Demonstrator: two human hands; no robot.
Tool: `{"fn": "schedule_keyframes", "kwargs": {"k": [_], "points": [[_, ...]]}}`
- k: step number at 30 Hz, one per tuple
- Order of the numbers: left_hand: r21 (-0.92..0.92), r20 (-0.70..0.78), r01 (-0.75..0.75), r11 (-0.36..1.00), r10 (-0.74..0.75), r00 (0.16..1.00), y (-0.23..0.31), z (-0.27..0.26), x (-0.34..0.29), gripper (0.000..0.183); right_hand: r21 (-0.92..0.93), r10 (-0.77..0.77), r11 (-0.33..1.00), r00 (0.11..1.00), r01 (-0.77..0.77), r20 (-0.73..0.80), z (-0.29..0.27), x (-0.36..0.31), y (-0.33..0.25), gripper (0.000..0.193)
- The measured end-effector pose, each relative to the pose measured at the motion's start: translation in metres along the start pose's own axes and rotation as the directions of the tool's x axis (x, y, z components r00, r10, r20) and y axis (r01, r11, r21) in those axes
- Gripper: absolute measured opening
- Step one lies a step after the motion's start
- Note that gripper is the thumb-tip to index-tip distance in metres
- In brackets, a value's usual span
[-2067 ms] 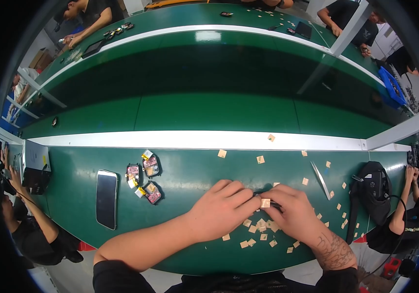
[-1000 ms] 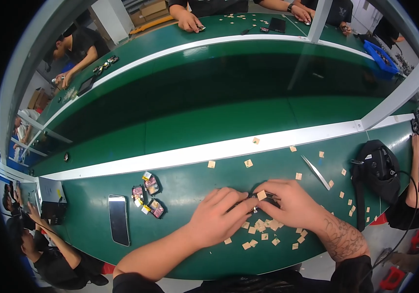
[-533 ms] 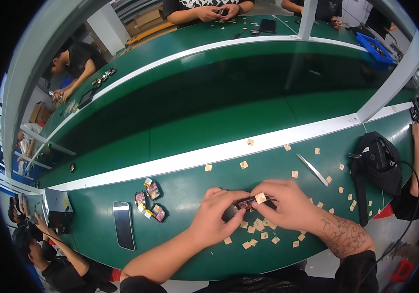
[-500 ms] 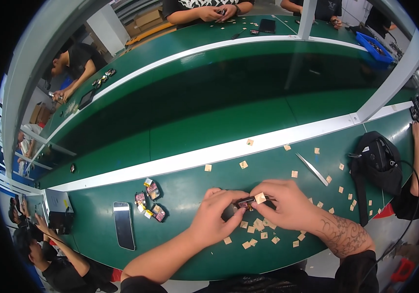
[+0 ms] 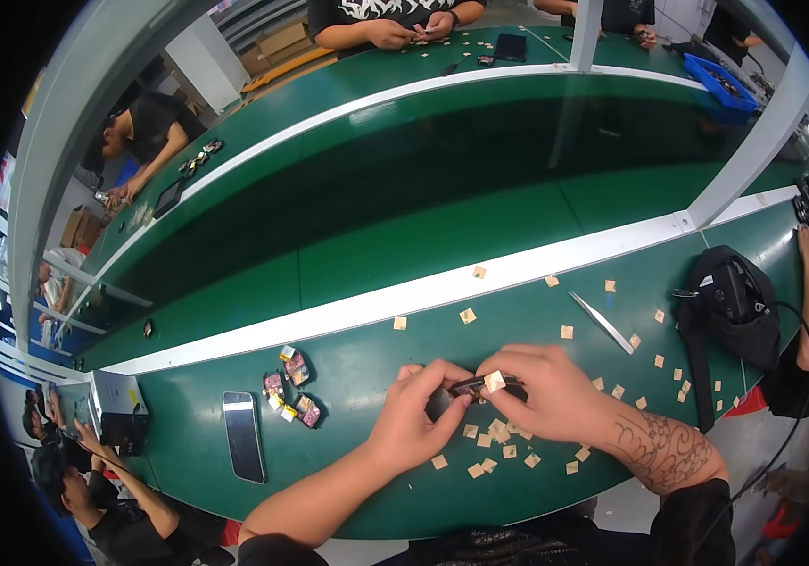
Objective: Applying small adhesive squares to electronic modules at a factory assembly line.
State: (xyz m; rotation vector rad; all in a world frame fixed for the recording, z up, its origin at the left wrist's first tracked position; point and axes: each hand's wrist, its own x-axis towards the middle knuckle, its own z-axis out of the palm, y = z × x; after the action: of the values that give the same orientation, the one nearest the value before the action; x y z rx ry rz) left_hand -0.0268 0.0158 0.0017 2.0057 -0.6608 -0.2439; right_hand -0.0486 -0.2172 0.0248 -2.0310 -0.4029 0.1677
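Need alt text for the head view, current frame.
A person's left hand and right hand hold a small dark device above a green table, with a tan square at the right hand. More tan squares lie scattered; three small electronic units and a phone lie left, tweezers and a black bag right.

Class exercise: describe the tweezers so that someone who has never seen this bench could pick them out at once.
On the near green table, find the black bag on the right. Left of it, beyond the person's right hand, lie the tweezers. They are long, slim and silvery, unlike the small square tan pieces scattered around them.
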Motion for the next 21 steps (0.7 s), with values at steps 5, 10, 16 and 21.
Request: {"fn": "schedule_keyframes", "kwargs": {"k": [5, 10, 16, 21], "points": [[-0.054, -0.019, -0.063, 0.997, 0.062, 0.998, -0.001, 0.005, 0.007, 0.023, 0.021, -0.07, 0.997, 0.994, 0.072, -0.084, -0.005, -0.005, 0.009, 0.01], [-0.029, -0.085, -0.011, 1.0, 0.009, 0.996, -0.016, 0.008, -0.003, 0.018, 0.053, -0.1, 0.993, 0.991, 0.105, -0.086, 0.011, 0.001, 0.018, 0.016], [-0.038, -0.038, 0.128, 0.991, -0.129, 0.991, -0.006, 0.002, 0.001, 0.024, 0.032, -0.145, 0.988, 0.978, 0.152, -0.152, 0.009, 0.001, 0.025, 0.019], [0.171, -0.192, -0.026, 0.985, 0.059, 0.98, -0.011, -0.004, 0.052, 0.012, 0.082, -0.071, 0.992, 0.965, 0.094, -0.254, -0.005, 0.001, 0.026, 0.019]]}}
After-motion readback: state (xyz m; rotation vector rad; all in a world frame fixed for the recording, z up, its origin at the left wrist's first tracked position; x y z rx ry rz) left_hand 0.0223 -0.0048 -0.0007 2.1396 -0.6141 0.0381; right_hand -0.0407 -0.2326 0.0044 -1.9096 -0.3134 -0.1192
